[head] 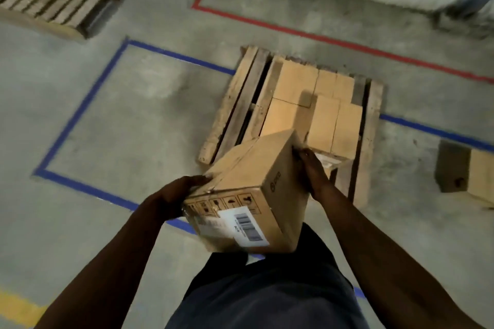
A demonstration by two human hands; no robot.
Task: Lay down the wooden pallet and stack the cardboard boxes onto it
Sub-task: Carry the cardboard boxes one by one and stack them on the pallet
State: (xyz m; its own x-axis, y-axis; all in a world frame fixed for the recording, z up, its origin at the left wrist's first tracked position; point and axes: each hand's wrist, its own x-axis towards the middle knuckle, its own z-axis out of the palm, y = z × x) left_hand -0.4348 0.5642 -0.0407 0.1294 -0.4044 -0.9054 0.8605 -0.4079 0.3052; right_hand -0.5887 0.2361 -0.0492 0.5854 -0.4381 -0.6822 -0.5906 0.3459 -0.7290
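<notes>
A wooden pallet (235,104) lies flat on the concrete floor across a blue tape line. Several cardboard boxes (315,104) sit on its right part, packed side by side. I hold another cardboard box (256,189) in front of my waist, tilted, with a white barcode label facing me. My left hand (176,195) presses its left side and my right hand (312,171) grips its right side. The held box hangs above the pallet's near left corner.
One more cardboard box (470,173) lies on the floor at the right. A second pallet (69,5) with a printed box on it stands at the top left. Blue tape (80,112) and red tape (320,35) mark floor zones. A wall runs along the top.
</notes>
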